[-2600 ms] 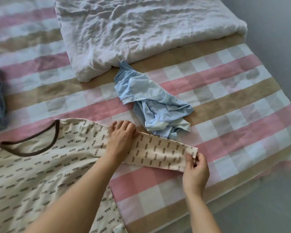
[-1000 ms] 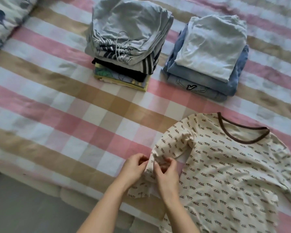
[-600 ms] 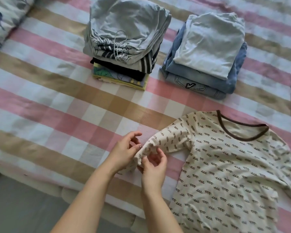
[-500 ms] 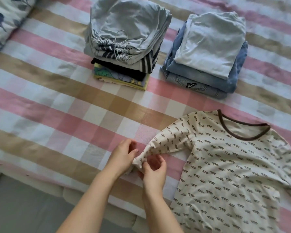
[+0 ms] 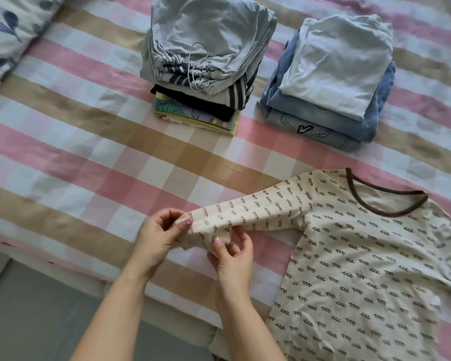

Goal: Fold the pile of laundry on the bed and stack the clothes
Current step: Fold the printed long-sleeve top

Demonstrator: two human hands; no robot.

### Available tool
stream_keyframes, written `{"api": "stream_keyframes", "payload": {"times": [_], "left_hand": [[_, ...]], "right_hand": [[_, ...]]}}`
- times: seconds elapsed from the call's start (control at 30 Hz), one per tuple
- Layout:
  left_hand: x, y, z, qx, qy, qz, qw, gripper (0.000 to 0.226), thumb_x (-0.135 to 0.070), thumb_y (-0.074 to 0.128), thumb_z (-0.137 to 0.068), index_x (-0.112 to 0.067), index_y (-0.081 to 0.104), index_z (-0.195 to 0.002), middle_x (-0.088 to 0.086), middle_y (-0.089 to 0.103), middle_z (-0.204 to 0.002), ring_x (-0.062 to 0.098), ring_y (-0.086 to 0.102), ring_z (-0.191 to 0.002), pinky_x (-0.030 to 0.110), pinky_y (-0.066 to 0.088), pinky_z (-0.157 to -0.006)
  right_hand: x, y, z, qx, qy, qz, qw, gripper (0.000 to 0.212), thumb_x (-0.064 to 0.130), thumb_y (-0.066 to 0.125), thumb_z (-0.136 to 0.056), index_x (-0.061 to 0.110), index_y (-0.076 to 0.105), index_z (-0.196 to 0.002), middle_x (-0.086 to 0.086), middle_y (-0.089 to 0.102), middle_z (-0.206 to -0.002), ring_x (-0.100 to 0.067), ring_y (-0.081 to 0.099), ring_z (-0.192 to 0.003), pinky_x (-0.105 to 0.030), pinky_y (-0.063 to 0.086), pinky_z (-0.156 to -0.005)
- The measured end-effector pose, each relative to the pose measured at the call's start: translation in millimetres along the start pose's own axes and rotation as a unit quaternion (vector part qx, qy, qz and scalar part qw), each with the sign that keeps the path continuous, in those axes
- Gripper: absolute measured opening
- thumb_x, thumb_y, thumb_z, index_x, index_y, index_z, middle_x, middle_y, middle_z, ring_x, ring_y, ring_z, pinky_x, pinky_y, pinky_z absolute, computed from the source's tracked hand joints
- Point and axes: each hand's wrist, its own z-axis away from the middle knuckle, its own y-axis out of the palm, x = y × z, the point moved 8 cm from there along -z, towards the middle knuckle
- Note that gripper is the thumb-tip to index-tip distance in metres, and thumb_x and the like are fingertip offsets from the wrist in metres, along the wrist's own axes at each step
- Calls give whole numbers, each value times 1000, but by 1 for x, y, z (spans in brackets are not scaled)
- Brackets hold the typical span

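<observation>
While hands [image 5: 155, 239] [image 5: 233, 252] pinch sleeve [image 5: 258, 212], jeans [image 5: 328, 138] show black emblem [image 5: 303, 129]

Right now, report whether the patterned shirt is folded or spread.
Spread: shirt flat on bed, sleeve stretched out, pinched by left hand and right hand.

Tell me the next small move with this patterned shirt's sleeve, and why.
Probably fold the sleeve inward across the shirt. The left hand and right hand pinch its cuff end, the sleeve stretches out straight, and the shirt lies flat, not yet folded.
</observation>
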Motion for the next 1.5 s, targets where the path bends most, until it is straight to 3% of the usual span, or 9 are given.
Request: {"api": "stream_keyframes", "payload": {"times": [0.23,0.43,0.57,0.67,0.8,0.97,1.13,1.33,1.5], "left_hand": [[4,-25,-34,-127,36,-191,973,19,-1,71,-76,-7,62,-91,4,62,-78,20,58,-76,24,45,-72],[41,-40,-16,-149,-50,-88,984,30,2,73,-73,-3,59,-99,16,66,-88,17,61,-69,27,51,-61],[21,-40,-4,-155,10,-18,988,27,9,66,-78,-15,59,-90,11,64,-86,11,59,-66,13,50,-50],[-15,-37,4,-143,81,-18,986,33,5,66,-79,-27,60,-86,0,64,-85,13,63,-73,19,54,-59],[-45,-21,11,-97,107,18,989,31,2,61,-84,-28,62,-90,3,64,-86,17,67,-68,32,57,-60],[-41,24,13,-29,53,63,996,25,3,48,-91,-18,59,-98,5,64,-85,14,65,-76,28,56,-69],[-39,64,15,35,15,145,989,28,-7,30,-99,-13,57,-104,5,68,-82,17,66,-76,26,56,-66],[-52,112,23,28,109,27,993,29,1,41,-94,-17,64,-97,-5,69,-84,10,65,-78,20,53,-66],[-56,159,24,-17,157,-47,986,28,0,46,-93,-21,64,-93,-3,67,-86,8,62,-79,19,52,-67]], "right_hand": [[-24,2,6,1,85,73,994,29,-2,51,-89,19,45,-107,-2,59,-88,-13,60,-68,-25,46,-60],[40,-18,9,-5,-188,343,920,28,9,55,-89,37,52,-93,7,57,-91,0,53,-80,-14,43,-72],[57,31,18,118,-307,431,840,15,11,57,-89,15,62,-102,0,57,-98,-15,55,-93,-32,47,-85],[49,76,41,223,-344,449,794,33,30,55,-86,10,61,-111,-4,57,-105,-18,55,-98,-32,45,-89],[45,84,39,205,-255,373,868,59,53,54,-79,23,46,-129,11,52,-119,-4,50,-111,-24,42,-94],[43,67,16,203,-136,211,947,43,42,63,-77,23,56,-115,0,65,-109,-9,60,-94,-34,48,-86],[71,21,-3,107,-179,161,965,8,8,58,-89,11,65,-89,-14,68,-87,-16,61,-80,-42,49,-77],[126,-71,-9,-24,-233,167,958,22,17,51,-94,10,63,-77,-6,60,-70,-17,52,-66,-37,46,-61],[197,-168,3,-127,-344,167,915,19,32,50,-89,21,62,-78,11,57,-61,0,44,-51,-14,36,-47]]}}
